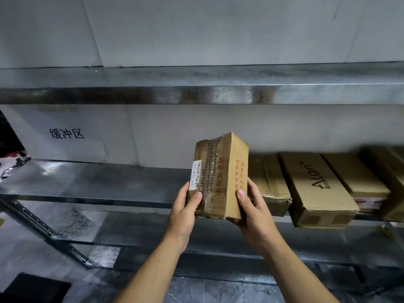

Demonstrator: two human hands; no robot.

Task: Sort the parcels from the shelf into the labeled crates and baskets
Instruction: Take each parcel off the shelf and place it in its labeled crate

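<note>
Both hands hold one small brown cardboard parcel, taped and printed in red, upright in front of the grey metal shelf: left hand with thumb on the barcode label, right hand cupping the lower right corner, thumb on its face. Step in hand: reading the label after picking. Label text too small to read. Next move needs a matching crate, none in view. Other brown cardboard boxes lie on the shelf, right.
</note>
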